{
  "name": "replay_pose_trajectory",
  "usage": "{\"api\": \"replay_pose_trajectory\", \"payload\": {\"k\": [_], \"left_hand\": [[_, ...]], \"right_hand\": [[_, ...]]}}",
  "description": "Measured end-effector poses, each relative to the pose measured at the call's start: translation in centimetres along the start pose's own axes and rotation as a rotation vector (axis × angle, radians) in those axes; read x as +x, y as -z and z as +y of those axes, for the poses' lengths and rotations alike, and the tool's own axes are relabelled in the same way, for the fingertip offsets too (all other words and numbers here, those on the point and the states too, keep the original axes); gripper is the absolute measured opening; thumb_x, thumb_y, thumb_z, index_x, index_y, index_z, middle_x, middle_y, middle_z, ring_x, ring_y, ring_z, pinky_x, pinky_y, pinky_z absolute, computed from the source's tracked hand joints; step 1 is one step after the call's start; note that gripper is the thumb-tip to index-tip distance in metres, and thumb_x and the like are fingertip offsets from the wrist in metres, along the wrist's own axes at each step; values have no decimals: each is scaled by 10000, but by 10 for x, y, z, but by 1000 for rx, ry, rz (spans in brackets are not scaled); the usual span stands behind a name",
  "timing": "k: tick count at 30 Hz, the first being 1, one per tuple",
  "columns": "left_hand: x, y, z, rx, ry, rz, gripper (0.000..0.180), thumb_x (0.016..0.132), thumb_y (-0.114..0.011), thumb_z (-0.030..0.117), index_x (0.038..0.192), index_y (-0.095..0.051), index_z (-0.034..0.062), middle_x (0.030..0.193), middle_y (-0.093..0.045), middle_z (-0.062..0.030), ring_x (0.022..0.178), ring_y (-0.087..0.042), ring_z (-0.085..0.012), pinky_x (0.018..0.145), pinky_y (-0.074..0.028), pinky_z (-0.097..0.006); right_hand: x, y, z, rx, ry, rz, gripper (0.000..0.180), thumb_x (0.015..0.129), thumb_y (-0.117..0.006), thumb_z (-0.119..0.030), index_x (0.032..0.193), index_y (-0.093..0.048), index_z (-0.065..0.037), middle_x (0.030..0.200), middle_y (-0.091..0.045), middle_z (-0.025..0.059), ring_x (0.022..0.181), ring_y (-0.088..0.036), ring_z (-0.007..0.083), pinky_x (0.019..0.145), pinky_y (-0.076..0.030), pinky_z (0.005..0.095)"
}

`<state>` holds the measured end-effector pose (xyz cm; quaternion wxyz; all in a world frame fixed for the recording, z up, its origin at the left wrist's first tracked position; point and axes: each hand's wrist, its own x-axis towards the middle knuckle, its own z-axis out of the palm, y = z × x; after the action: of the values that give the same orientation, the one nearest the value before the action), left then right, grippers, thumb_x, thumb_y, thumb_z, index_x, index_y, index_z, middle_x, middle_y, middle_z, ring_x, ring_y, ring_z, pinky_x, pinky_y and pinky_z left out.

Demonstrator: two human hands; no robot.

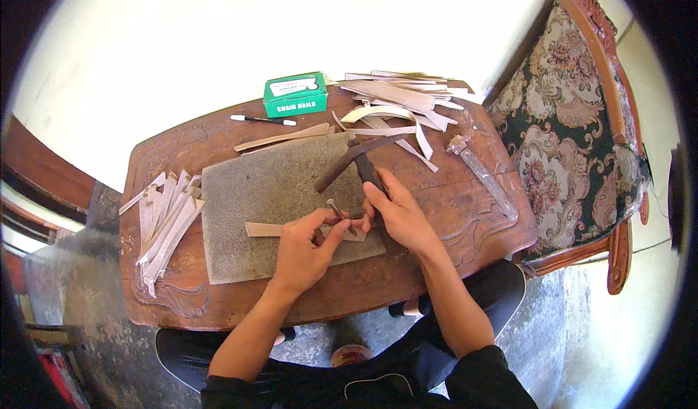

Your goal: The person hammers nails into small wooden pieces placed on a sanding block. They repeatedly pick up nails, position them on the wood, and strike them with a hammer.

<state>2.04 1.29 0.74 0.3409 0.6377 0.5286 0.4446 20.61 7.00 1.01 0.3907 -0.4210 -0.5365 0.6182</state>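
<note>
My left hand (304,253) pinches a short metal punch (334,206) with a flat, widened top, tilted over a tan leather-like strip (263,229). The strip lies across a grey, rough slab (247,191), its right part mostly covered by my fingers. Wrapped round the handle of a hammer (340,170), my right hand (398,216) holds its dark, long-ended head above the slab. Fingers of that hand also reach to the punch's lower end, close to my left fingertips. Whether they touch it I cannot tell.
Strips are bunched on the wooden table's (407,278) left (171,223) and piled at its back right (392,95). A green box (295,96) and a marker (262,120) stand behind the slab. Another hammer (483,176) lies at right, near a flowered chair (567,118).
</note>
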Motion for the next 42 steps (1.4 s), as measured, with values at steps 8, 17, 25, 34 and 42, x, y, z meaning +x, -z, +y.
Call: {"api": "replay_pose_trajectory", "payload": {"k": [8, 17, 25, 34, 42], "left_hand": [[3, -6, 4, 85, -111, -2, 115, 889, -750, 117, 959, -723, 30, 819, -727, -73, 549, -589, -135, 505, -433, -268], [-1, -10, 6, 51, -242, -1, 121, 867, -763, 59, 963, -704, 16, 876, -711, -89, 584, -618, -161, 523, -468, -289], [-1, -11, 3, 18, -230, 4, 131, 872, -770, 74, 968, -706, 13, 879, -710, -87, 562, -603, -148, 519, -464, -287], [-1, -11, 3, 14, -228, 0, 127, 874, -769, 73, 965, -706, 11, 879, -710, -89, 567, -614, -138, 516, -469, -278], [0, -10, 2, 31, -241, -4, 135, 871, -770, 75, 970, -704, 9, 895, -714, -94, 574, -621, -150, 524, -481, -281]], "right_hand": [[-15, 11, -20, -145, 23, 54, 344, 1057, -540, -222, 1309, -499, 10, 792, -599, 77, 631, -630, 136, 630, -537, 321], [-71, 19, -104, -609, 177, 99, 386, 1009, -614, -161, 1349, -510, -13, 861, -658, 178, 725, -684, 315, 669, -514, 390], [-89, 7, -122, -799, 370, 60, 443, 976, -657, -133, 1372, -498, -13, 968, -678, 266, 904, -685, 462, 756, -526, 435], [-97, 1, -128, -829, 354, 52, 441, 947, -680, -103, 1343, -535, 24, 969, -668, 208, 813, -666, 347, 750, -506, 357], [-93, 2, -125, -839, 389, 52, 455, 940, -686, -94, 1352, -527, 18, 989, -680, 221, 845, -696, 369, 764, -522, 375]]}}
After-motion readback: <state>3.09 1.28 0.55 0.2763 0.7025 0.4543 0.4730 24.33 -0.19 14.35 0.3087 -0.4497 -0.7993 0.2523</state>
